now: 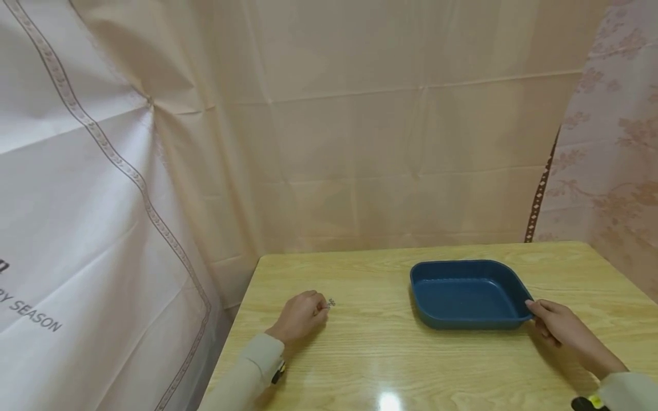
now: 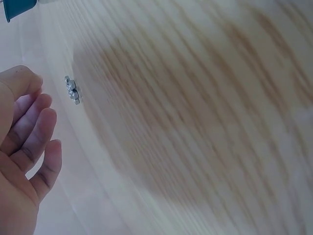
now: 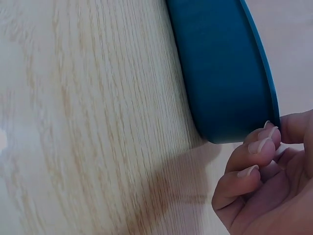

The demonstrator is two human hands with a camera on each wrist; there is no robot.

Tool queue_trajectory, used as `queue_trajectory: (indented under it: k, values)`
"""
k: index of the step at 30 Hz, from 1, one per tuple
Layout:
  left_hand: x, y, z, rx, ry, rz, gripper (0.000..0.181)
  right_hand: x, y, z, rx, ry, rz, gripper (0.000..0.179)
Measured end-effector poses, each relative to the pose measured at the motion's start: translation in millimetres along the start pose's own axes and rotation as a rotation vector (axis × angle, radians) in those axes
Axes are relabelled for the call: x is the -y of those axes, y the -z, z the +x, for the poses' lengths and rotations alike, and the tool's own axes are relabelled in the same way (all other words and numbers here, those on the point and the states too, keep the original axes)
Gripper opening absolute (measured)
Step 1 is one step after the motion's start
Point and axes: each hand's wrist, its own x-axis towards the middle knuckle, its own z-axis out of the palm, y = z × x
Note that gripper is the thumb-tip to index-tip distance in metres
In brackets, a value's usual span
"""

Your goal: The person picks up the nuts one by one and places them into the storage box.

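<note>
On the left half of the table (image 1: pixel 370 357), small silvery metal pieces (image 2: pixel 72 90), probably hex nuts, lie in a tight cluster just beside the fingertips of the left hand (image 1: pixel 303 314). Hands well apart. Left: fingers curled, no grip on anything confirmed; cannot tell whether thumb and index pinch a piece. Right hand (image 1: pixel 560 328): clamped on the near right corner of the blue rectangular tray (image 1: pixel 468 294), thumb at the rim, fingers outside the wall.

Risks, as judged. The pieces look small and loosely grouped; a fingertip landing off-centre could scatter them, or one could slip from a shallow pinch. The tray is held at one corner only, so a pull or lift there could swing or tip it; a slack grip could let the rim slide out.

Hard to make out: the count of pieces, as they overlap and are tiny from the head view. Left index tip is masked by the thumb in the left wrist view. Tray underside hidden; contact with the table under the gripped corner uncertain. Only a cut-off bit of tray shows at the left wrist view's upper corner. Both sleeves (image 1: pixel 247 365) run out of frame.
</note>
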Motion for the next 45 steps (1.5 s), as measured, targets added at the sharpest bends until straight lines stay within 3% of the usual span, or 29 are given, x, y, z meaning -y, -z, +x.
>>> queue_trajectory:
  k: [11,23,36,40,45]
  values:
    - [-3.5,-2.0,2.4,-0.028,-0.042,0.033,0.006,0,2,2.5,0.033,-0.046,0.050,0.048]
    - [-7.5,-2.0,7.8,-0.027,-0.049,0.002,0.004,1,1,6.6,0.030,-0.074,0.053,0.046]
    - [-35.5,-4.5,42.6,-0.043,-0.165,0.076,0.005,-1,2,2.4,0.044,-0.102,0.065,0.048]
    - [-41.9,-6.9,49.3,-0.042,-0.206,0.080,0.006,1,2,1.4,0.043,-0.115,0.071,0.048]
    - [-47.7,-9.8,54.2,-0.034,-0.214,0.080,0.006,3,-1,1.9,0.012,-0.105,0.078,0.046]
